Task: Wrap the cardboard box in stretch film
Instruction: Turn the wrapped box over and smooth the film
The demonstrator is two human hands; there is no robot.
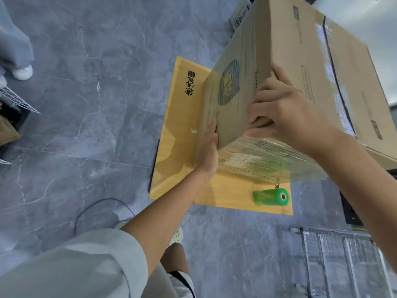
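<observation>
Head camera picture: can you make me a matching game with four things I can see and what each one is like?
Things:
1. big brown cardboard box
2. small green roll of stretch film
3. flat yellow wooden board
4. left hand

What it is like:
A. lies on its side on the board
B. presses flat against the box
C. tilted, partly under clear film
D. has black printed characters

Pairs: 1-C, 2-A, 3-D, 4-B.

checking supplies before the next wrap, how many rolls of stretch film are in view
1. A green roll lies on its side on the yellow board, near its front right corner, in front of the held cardboard box. More could be hidden behind the box.
</observation>
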